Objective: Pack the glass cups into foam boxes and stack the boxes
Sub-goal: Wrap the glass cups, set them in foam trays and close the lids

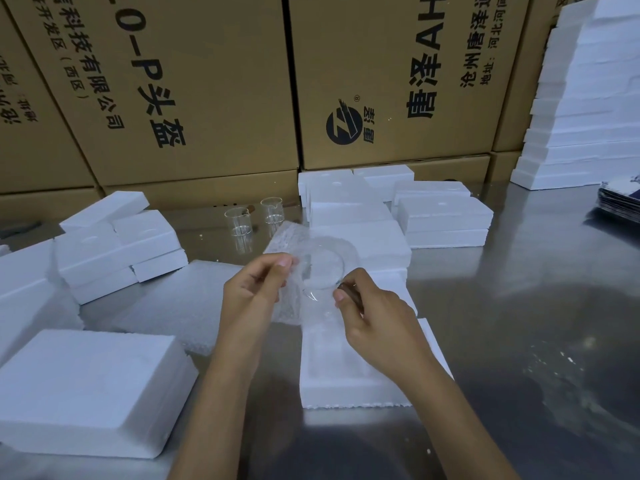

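My left hand (pixel 254 289) pinches a sheet of white foam wrap (pixel 287 244) held up over the table. My right hand (pixel 374 313) grips a clear glass cup (pixel 323 271) by its handle, with the cup's round mouth against the wrap. Under both hands lies an open foam box half (pixel 349 382) with a moulded recess. Two more glass cups (pixel 238 221) (pixel 272 213) stand upright farther back on the table. A foam box (pixel 86 389) lies at the front left.
Foam boxes are piled at the back left (pixel 117 244) and back centre-right (pixel 443 216). A tall stack of foam boxes (pixel 588 98) rises at the right. Brown cartons (pixel 207 91) wall off the back. A stack of dark printed sheets (pixel 620 199) lies at the right edge of the steel table (pixel 519 306).
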{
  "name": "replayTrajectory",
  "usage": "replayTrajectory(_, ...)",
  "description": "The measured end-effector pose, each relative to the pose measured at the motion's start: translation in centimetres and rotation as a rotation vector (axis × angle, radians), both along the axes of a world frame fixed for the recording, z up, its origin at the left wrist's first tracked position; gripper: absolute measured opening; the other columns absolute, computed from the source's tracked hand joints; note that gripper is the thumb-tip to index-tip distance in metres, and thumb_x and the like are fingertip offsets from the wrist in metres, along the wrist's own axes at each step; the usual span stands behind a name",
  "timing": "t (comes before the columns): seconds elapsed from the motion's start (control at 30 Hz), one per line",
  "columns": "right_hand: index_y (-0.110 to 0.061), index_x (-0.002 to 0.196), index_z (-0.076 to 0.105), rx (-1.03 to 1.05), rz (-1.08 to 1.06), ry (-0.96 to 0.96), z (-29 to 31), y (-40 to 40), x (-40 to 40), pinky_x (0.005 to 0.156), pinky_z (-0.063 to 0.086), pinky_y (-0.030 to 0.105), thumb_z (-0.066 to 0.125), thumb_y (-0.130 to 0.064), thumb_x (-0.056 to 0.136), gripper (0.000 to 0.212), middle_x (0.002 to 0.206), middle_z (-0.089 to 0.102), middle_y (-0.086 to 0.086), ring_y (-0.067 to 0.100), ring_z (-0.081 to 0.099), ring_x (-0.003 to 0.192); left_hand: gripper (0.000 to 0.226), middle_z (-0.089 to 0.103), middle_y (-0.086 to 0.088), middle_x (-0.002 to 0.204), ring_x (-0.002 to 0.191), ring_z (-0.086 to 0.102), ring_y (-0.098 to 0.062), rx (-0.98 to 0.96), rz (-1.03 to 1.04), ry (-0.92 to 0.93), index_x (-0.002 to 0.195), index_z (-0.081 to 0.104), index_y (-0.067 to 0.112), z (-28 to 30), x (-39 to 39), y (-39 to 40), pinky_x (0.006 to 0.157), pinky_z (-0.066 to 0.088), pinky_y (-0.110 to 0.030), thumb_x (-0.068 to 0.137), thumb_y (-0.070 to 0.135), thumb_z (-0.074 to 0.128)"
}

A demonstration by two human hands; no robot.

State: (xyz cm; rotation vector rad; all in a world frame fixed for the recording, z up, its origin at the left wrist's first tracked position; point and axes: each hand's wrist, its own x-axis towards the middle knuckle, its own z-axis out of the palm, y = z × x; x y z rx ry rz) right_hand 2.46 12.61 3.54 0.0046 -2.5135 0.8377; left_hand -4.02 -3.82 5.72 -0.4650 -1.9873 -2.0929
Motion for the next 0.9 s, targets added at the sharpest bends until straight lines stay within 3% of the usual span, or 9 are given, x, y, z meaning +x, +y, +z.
replayTrajectory(0.13, -0.031, 0.097, 0.048, -0.119, -0.041, -0.033, 0.4, -0.2, 0.0, 0.061, 0.044, 0.028, 0.043, -0.041, 0.102, 0.012, 0.081, 0.071, -0.011, 0.004, 0.060, 0.066, 0.013, 0.076, 0.010, 0.091, 0.082, 0.065, 0.006, -0.024, -0.101, 0.059, 0.079, 0.080, 0.035, 1.0, 1.4, 0.7, 0.071, 0.046, -0.008, 0.083, 0.036, 0.068)
replayTrajectory(0.27, -0.018, 0.097, 0.058, -0.787, 0.004, -0.098, 1.1, -0.3, -0.4, 0.044, 0.033, 0.016, 0.047, -0.028, 0.102, 0.015, 0.077, 0.076, -0.003, 0.006, 0.041, 0.040, 0.017, 0.077, 0.007, 0.087, 0.083, 0.068, 0.003, -0.087, -0.210, 0.047, 0.081, 0.079, 0.025, 1.2, 2.1, 1.1, 0.070, 0.046, -0.007, 0.079, 0.037, 0.067)
replayTrajectory(0.37, -0.007, 0.097, 0.062, -1.293, 0.182, -0.131, 1.8, 0.5, -0.3, 0.045, 0.038, 0.022, 0.045, -0.017, 0.101, 0.020, 0.083, 0.074, 0.006, 0.013, 0.051, 0.051, 0.020, 0.075, 0.006, 0.080, 0.075, 0.065, 0.001, -0.107, -0.334, 0.003, 0.081, 0.079, 0.017, 1.1, 2.5, 1.6, 0.068, 0.046, -0.009, 0.079, 0.034, 0.069)
replayTrajectory(0.43, -0.004, 0.094, 0.064, -1.465, 0.338, -0.125, 2.0, 0.8, -0.2, 0.051, 0.046, 0.022, 0.044, -0.010, 0.100, 0.022, 0.083, 0.070, 0.008, 0.013, 0.060, 0.064, 0.023, 0.071, 0.008, 0.073, 0.066, 0.058, 0.000, -0.124, -0.407, -0.019, 0.083, 0.078, 0.011, 1.0, 2.7, 1.9, 0.063, 0.044, -0.011, 0.080, 0.032, 0.068)
replayTrajectory(0.57, -0.010, 0.076, 0.075, -1.582, 0.459, -0.146, 2.1, 1.2, -0.2, 0.067, 0.053, 0.024, 0.052, -0.001, 0.084, 0.026, 0.081, 0.069, 0.008, 0.017, 0.064, 0.073, 0.021, 0.062, 0.012, 0.063, 0.056, 0.047, -0.003, -0.176, -0.474, -0.046, 0.083, 0.074, 0.006, 1.0, 2.8, 1.9, 0.056, 0.039, -0.013, 0.087, 0.025, 0.067)
replayTrajectory(0.67, -0.012, 0.071, 0.077, -1.703, 0.451, -0.164, 2.4, 1.8, 0.0, 0.062, 0.052, 0.022, 0.063, -0.007, 0.076, 0.016, 0.081, 0.066, 0.005, 0.015, 0.057, 0.065, 0.016, 0.061, 0.011, 0.064, 0.057, 0.047, -0.002, -0.229, -0.426, -0.046, 0.083, 0.073, 0.007, 0.9, 2.4, 1.6, 0.056, 0.038, -0.013, 0.094, 0.016, 0.064)
replayTrajectory(0.73, -0.007, 0.075, 0.075, -1.815, 0.492, -0.143, 2.4, 2.0, 0.0, 0.060, 0.055, 0.023, 0.063, -0.006, 0.080, 0.013, 0.084, 0.065, 0.008, 0.016, 0.060, 0.065, 0.017, 0.057, 0.007, 0.064, 0.058, 0.044, -0.006, -0.216, -0.430, -0.080, 0.082, 0.074, 0.013, 1.0, 2.2, 1.3, 0.056, 0.037, -0.014, 0.094, 0.022, 0.066)
replayTrajectory(0.83, 0.001, 0.088, 0.068, -1.907, 0.572, -0.137, 2.4, 1.8, -0.1, 0.073, 0.061, 0.031, 0.057, -0.002, 0.081, 0.013, 0.098, 0.071, 0.019, 0.026, 0.073, 0.091, 0.017, 0.054, 0.004, 0.065, 0.059, 0.043, -0.008, -0.249, -0.538, -0.128, 0.079, 0.075, 0.021, 0.9, 2.4, 1.2, 0.055, 0.035, -0.015, 0.089, 0.032, 0.067)
replayTrajectory(0.9, -0.001, 0.101, 0.061, -1.892, 0.655, -0.157, 2.6, 1.8, 0.1, 0.080, 0.061, 0.036, 0.060, -0.008, 0.083, 0.020, 0.120, 0.068, 0.024, 0.030, 0.068, 0.111, 0.016, 0.055, 0.004, 0.064, 0.058, 0.045, -0.007, -0.289, -0.634, -0.145, 0.079, 0.075, 0.021, 0.7, 2.7, 1.5, 0.055, 0.035, -0.015, 0.088, 0.031, 0.065)
